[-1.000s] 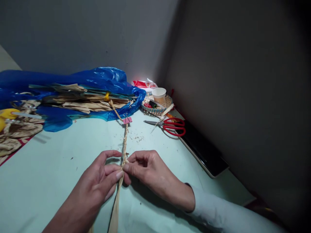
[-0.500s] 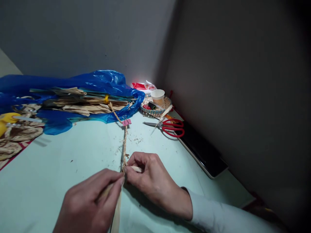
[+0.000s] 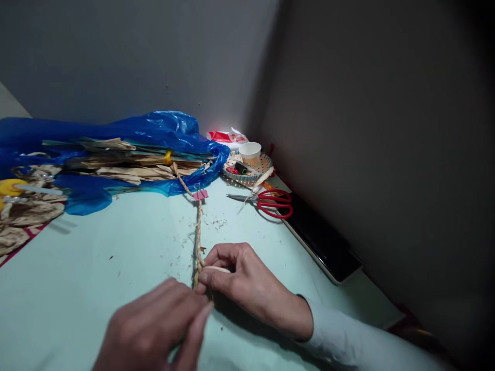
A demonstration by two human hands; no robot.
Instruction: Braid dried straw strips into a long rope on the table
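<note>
A thin braided cord of dried plant fibre (image 3: 198, 229) runs toward me from a pink binder clip (image 3: 200, 195) on the table. My right hand (image 3: 247, 288) pinches the cord's near end, and a pale fibre strip (image 3: 217, 269) lies between its thumb and forefinger. Close by on the left, my left hand (image 3: 158, 324) is closed, thumb against fingers, slightly blurred. A strand end shows at its fingertips, and the rest of what it holds is hidden under the hand.
A blue plastic bag (image 3: 162, 123) with bundled dry leaf strips (image 3: 143, 170) lies at the back left, near a yellow glue gun (image 3: 11, 188). Red-handled scissors (image 3: 273, 203), a woven tray (image 3: 247, 178) with a paper cup (image 3: 250, 152), and a black tablet-like device (image 3: 325, 242) are to the right.
My left hand has moved right and slightly down, and its knuckles have turned over. The right hand stays on the braid, shifted slightly right.
</note>
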